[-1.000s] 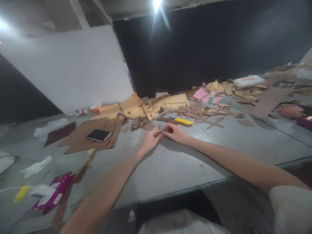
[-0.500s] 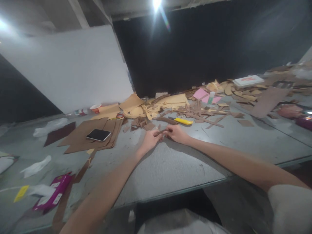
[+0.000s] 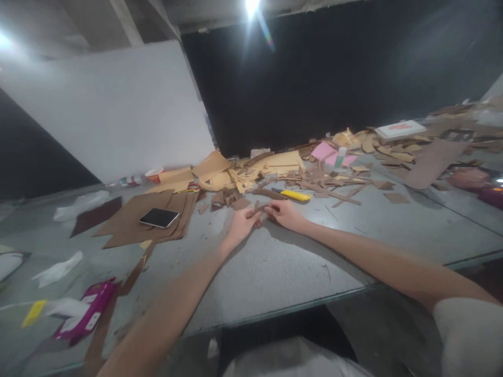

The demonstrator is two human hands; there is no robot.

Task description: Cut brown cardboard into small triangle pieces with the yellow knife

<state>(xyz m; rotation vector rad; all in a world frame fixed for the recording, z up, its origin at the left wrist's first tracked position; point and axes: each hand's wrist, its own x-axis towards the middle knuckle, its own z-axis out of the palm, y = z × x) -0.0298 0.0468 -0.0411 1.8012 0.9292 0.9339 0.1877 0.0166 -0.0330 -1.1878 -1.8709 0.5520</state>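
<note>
Both of my arms reach out over a grey table (image 3: 275, 272). My left hand (image 3: 242, 225) and my right hand (image 3: 285, 214) meet near the table's middle. Between their pinched fingers they hold a thin brown cardboard strip (image 3: 258, 209). Just beyond the right hand lies a yellow utility knife (image 3: 295, 195). Small cardboard scraps (image 3: 230, 199) lie right behind the left hand.
A phone (image 3: 159, 217) rests on flat brown cardboard sheets (image 3: 129, 222) to the left. A big heap of cardboard offcuts (image 3: 275, 170) runs along the back, with pink paper (image 3: 326, 152) and a glue stick (image 3: 340, 157). A purple packet (image 3: 84, 314) and crumpled tissue (image 3: 58, 269) lie near left.
Both hands have shifted slightly away from me with the strip still pinched between them. Nothing else on the table has moved.
</note>
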